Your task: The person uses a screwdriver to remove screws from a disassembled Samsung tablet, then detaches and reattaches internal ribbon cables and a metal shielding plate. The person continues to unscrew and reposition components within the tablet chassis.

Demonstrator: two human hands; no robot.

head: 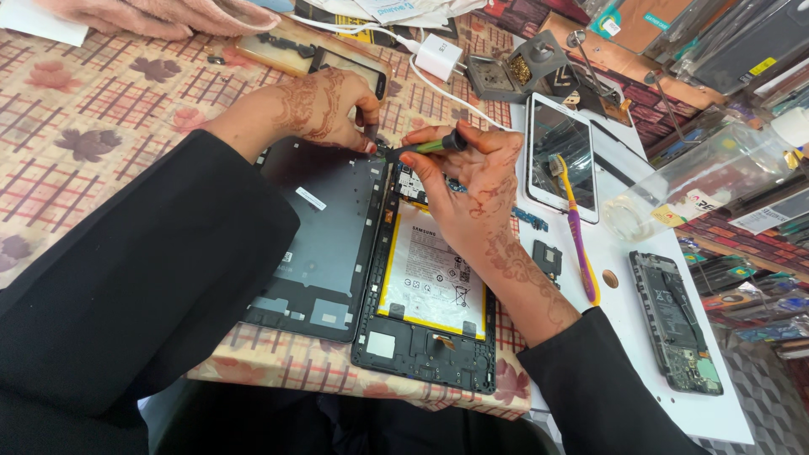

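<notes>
A big surface (101, 109) with a checked leaf cloth holds everything. On it lies an opened tablet (425, 303) with its insides showing, just under the right hand. Its grey back cover (324, 236) lies flat just beside it, on the left, under the left hand. A white and yellow battery (430, 274) sits in the middle of the tablet.

The right hand (472, 185) is closed around a small green screwdriver (425, 147). The tip points at the top edge of the tablet. The left hand (324, 105) is curled, and its fingertips press down on the top of the back cover, right next to the screwdriver tip.

Off to the right lie a white phone (563, 156) and a purple and yellow toothbrush (577, 232).
</notes>
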